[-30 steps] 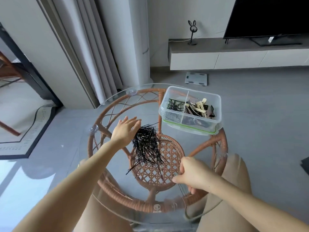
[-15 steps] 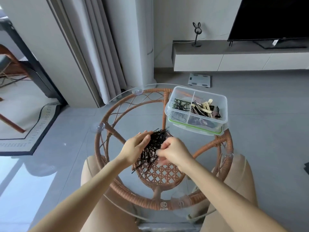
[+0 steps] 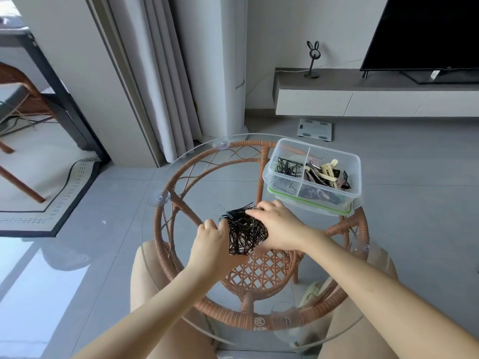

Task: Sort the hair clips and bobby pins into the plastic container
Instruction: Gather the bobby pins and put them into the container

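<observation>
A bunch of black bobby pins (image 3: 242, 233) lies gathered on the round glass table (image 3: 153, 244). My left hand (image 3: 211, 240) presses against its left side with the fingers curled. My right hand (image 3: 278, 228) cups it from the right and above, fingers laid over the pins. A clear plastic container (image 3: 355, 177) with a green seal stands at the table's far right. Its left compartment holds bobby pins (image 3: 286, 168) and its right compartment holds hair clips (image 3: 326, 174) in cream, black and brown.
The glass top rests on a wicker frame (image 3: 261, 321) with suction cups. My knees show under the glass. A curtain, a white bathroom scale (image 3: 315, 130) on the grey floor, a TV cabinet and a television (image 3: 425, 35) are beyond.
My right hand came from the table's near edge up to the pins. Both hands have closed in and squeezed the spread pile into a tight bunch.
</observation>
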Tool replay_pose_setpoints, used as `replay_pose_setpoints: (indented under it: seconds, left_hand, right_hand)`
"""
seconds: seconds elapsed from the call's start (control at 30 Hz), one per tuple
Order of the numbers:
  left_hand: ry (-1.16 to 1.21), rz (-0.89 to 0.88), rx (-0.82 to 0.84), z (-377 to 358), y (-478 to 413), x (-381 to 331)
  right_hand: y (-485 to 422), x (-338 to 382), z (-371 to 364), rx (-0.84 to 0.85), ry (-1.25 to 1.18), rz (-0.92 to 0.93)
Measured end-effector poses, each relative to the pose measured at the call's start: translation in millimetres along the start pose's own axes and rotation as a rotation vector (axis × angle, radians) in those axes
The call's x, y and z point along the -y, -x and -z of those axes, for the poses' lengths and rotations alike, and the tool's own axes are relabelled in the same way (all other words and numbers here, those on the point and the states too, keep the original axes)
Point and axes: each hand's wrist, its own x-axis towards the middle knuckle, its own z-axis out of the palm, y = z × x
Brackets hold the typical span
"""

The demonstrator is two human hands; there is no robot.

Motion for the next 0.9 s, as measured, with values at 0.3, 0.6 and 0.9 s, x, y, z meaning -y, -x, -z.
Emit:
replay_pose_setpoints:
  seconds: [0.3, 0.6, 0.9]
  left_hand:
    - [0.107, -0.054, -0.027, 8.0, -5.4, -3.5]
    - [0.239, 0.060, -0.017, 32.6, -18.6, 14.5]
    - [0.280, 0.055, -0.033, 67.8, -28.7, 18.5]
  right_hand:
    - [16.4, 6.0, -10.8, -0.209, -0.213, -0.053]
    - [26.2, 1.7, 7.2, -0.439, -0.445, -0.206]
    - [26.8, -3.3, 48.1, -0.541, -0.650, -0.234]
